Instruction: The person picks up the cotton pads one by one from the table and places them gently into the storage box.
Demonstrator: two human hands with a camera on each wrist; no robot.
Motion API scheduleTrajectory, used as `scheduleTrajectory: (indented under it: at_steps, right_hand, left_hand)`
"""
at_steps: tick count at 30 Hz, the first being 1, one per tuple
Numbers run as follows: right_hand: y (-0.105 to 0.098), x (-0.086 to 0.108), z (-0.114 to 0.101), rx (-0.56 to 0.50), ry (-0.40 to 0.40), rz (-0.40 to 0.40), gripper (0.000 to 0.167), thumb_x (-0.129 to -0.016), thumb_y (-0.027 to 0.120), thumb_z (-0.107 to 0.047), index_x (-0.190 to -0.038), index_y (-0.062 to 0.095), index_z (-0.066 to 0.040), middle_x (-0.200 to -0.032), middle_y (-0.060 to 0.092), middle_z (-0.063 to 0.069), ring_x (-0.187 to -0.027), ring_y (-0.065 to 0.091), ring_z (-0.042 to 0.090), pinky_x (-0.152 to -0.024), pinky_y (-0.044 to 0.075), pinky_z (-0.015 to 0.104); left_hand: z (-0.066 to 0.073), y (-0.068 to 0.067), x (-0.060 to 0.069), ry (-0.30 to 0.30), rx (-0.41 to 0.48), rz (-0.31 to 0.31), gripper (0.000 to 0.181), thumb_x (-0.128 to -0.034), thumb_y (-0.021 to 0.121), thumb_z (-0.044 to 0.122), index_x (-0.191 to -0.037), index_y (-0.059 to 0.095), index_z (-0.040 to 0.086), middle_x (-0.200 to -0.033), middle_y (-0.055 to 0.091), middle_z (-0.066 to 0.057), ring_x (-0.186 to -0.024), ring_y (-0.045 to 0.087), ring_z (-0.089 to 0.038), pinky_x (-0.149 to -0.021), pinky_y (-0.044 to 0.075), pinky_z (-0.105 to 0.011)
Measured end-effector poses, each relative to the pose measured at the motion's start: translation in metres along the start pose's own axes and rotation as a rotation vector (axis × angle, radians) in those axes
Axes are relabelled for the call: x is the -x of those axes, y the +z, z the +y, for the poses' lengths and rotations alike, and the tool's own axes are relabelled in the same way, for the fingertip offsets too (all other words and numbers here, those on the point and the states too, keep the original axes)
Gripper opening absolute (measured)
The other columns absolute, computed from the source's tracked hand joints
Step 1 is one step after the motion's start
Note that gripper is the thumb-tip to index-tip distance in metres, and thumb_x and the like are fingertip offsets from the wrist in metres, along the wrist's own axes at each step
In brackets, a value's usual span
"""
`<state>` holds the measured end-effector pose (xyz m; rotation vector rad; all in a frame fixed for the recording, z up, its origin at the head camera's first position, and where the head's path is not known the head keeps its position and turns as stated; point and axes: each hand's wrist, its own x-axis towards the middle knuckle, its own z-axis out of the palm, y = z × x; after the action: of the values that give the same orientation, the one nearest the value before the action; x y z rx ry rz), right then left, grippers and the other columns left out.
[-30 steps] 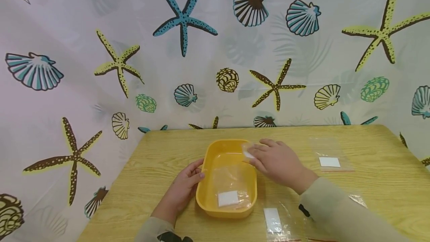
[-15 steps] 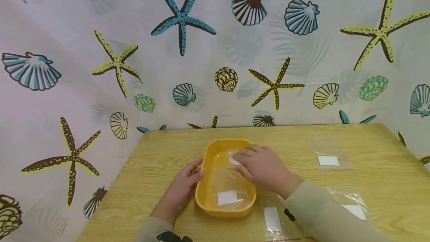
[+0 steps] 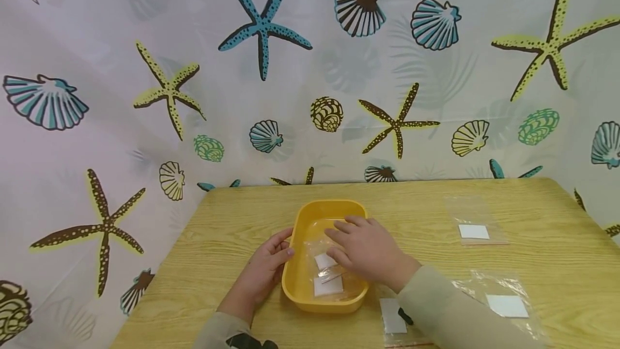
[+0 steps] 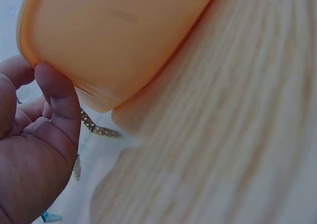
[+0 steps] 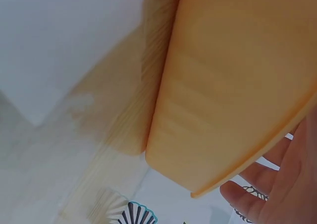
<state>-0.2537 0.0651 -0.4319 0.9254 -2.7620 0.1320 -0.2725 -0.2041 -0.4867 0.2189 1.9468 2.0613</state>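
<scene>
A yellow tray (image 3: 328, 308) stands on the wooden table, with two clear bags holding white cards inside, one card (image 3: 328, 286) near its front and another (image 3: 324, 261) just behind. My left hand (image 3: 265, 269) grips the tray's left rim, thumb on the rim; the left wrist view shows the same hand (image 4: 44, 135) pinching the rim of the tray (image 4: 114, 40). Over the tray's right side hangs my right hand (image 3: 365, 246), fingers spread and relaxed above the bags. In the right wrist view its fingers (image 5: 247, 199) show beyond the tray's wall (image 5: 223, 85).
Right of the tray lie more clear bags with white cards: one at the back right (image 3: 473, 231), one nearer (image 3: 507, 306), and one by the tray's front right corner (image 3: 393, 316), partly under my right sleeve (image 3: 436, 295). A patterned curtain (image 3: 300, 69) hangs behind the table.
My right hand has moved left and toward me over the tray and let go of a bag, which now lies inside, overlapping the first. The left hand keeps its grip.
</scene>
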Motion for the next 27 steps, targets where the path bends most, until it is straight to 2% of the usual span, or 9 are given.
scheduleTrajectory:
  at_steps: [3,10,19,27]
  right_hand:
    - [0.0,0.001,0.002,0.008,0.011,-0.025,0.055,-0.106,0.038,-0.055,-0.146,0.057,-0.022,-0.146,0.056,0.002,-0.136,0.047,0.028,-0.108,0.039,0.053]
    - [-0.003,0.004,0.007,0.011,0.009,-0.023,0.056,-0.106,0.035,-0.055,-0.145,0.058,-0.021,-0.146,0.056,0.002,-0.136,0.046,0.028,-0.111,0.037,0.051]
    - [-0.005,0.011,0.02,0.009,0.002,0.017,0.051,-0.105,0.044,-0.05,-0.144,0.059,-0.02,-0.145,0.056,0.005,-0.135,0.047,0.031,-0.109,0.038,0.052]
    - [-0.004,0.016,0.033,0.009,0.019,0.039,0.05,-0.105,0.048,-0.048,-0.144,0.059,-0.019,-0.147,0.054,0.007,-0.136,0.046,0.033,-0.107,0.039,0.055]
  left_hand:
    - [0.0,0.0,-0.001,-0.005,-0.008,0.003,0.054,-0.1039,0.054,0.007,-0.155,0.038,0.009,-0.119,0.047,-0.018,-0.099,0.056,-0.021,-0.081,0.055,-0.027]
    - [0.0,0.001,-0.001,-0.005,-0.017,0.01,0.054,-0.1031,0.055,0.007,-0.155,0.039,0.009,-0.119,0.047,-0.018,-0.1,0.056,-0.021,-0.082,0.055,-0.027]
    - [0.0,0.002,0.0,0.001,-0.019,0.017,0.054,-0.1031,0.054,0.006,-0.155,0.039,0.008,-0.118,0.047,-0.019,-0.099,0.057,-0.022,-0.08,0.055,-0.028]
    - [0.001,0.003,0.001,-0.02,-0.017,0.041,0.052,-0.1032,0.055,0.008,-0.153,0.042,0.012,-0.121,0.048,-0.021,-0.104,0.056,-0.026,-0.085,0.054,-0.03]
